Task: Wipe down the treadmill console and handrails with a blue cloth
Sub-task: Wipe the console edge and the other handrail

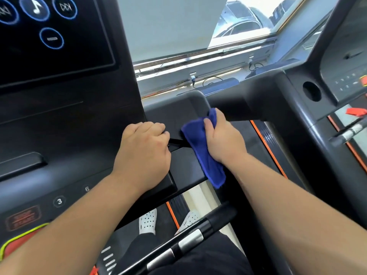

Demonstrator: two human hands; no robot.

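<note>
Nearest to me, under the console's [65, 124] near edge, a black handrail [190, 238] with silver grip pads is crossing the view at a slant. Below the console, a pair of white shoes [148, 222] is standing on the dark deck. Both bare forearms are reaching up over the console's right wing.

The left hand [143, 153] is resting knuckles-up on that wing, right where it meets the console's upright panel. Its fingers are curling under, and I cannot tell whether they are gripping anything. The right hand [224, 139] is clutching the blue cloth [200, 153], with the thumb lying on top. It is pressing the cloth against the outer end of the same wing, just right of the left hand. The cloth's loose tail is hanging off the wing's near edge.

On the console's lower left face, round number keys [59, 201] are showing. Higher up, its dark touchscreen [49, 36] is glowing with blue-ringed icons. To the right of the console, a second treadmill [297, 120] is standing close alongside. Beyond the console, a window [248, 26] is showing parked cars outside.
</note>
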